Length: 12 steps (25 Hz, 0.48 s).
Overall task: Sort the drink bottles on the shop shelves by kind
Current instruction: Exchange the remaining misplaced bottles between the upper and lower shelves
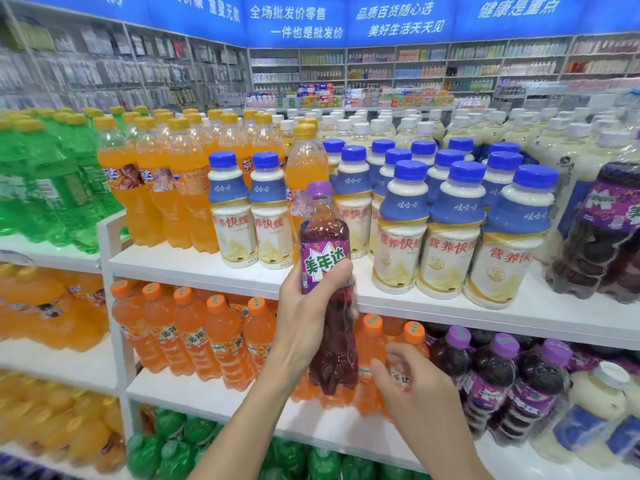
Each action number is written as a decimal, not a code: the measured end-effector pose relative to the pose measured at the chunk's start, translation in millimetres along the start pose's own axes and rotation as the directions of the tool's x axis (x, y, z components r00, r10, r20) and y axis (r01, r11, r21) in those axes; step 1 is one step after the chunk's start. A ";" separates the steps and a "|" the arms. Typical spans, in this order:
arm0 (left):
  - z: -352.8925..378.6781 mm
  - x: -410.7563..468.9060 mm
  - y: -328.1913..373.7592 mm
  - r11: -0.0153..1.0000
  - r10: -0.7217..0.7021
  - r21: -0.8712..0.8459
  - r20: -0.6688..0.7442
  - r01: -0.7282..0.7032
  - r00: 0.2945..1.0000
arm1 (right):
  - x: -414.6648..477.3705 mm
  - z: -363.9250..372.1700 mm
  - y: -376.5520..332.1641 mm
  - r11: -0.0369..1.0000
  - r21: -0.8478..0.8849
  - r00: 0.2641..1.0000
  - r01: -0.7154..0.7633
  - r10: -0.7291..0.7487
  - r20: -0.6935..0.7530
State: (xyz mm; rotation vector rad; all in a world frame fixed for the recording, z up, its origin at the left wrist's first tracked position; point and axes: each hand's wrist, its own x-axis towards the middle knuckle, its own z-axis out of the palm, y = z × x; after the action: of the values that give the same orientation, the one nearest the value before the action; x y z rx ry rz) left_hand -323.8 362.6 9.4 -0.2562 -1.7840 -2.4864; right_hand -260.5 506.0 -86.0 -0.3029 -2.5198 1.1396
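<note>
My left hand (304, 317) grips a purple grape soda bottle (325, 237) with a purple cap, held upright in front of the top shelf edge (207, 271). My right hand (412, 386) wraps around an orange soda bottle (412, 337) on the middle shelf, right of the held bottle. On the top shelf stand white milk drink bottles with blue caps (450, 216) and yellow-capped orange soda bottles (180, 181). One tall orange bottle (304, 161) stands among the milk drinks. Purple soda bottles (491, 372) line the middle shelf at right.
Green soda bottles (45, 188) fill the top shelf at far left. Orange-capped soda bottles (194, 334) stand on the middle shelf. Green bottles (180, 441) fill the bottom shelf. A shrink-wrapped pack of purple soda (602, 237) sits at top right. Store shelving lines the back walls.
</note>
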 end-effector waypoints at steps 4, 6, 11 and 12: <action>-30.3 -15.8 -3.0 0.998 -0.007 0.063 -0.120 0.014 0.993 | 8.6 2.2 -28.1 0.984 0.034 0.983 0.176 -0.178 0.043; -47.8 -23.6 -1.9 0.998 0.007 0.068 -0.181 0.005 0.983 | 12.8 4.2 -46.7 0.974 0.069 0.972 0.216 -0.221 0.080; -105.8 -27.4 18.1 0.994 0.070 0.094 -0.219 -0.050 0.973 | 24.5 24.8 -107.0 0.980 0.088 0.965 0.180 -0.193 0.176; -118.7 -24.3 22.7 0.993 0.079 0.097 -0.209 -0.060 0.975 | 25.1 31.2 -121.1 0.976 0.109 0.966 0.189 -0.204 0.158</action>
State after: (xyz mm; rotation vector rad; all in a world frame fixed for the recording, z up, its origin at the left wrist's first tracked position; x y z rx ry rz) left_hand -307.5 242.1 -10.6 -0.0444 -1.7622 -2.2807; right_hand -301.7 414.1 -7.6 0.0712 -2.5608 1.2428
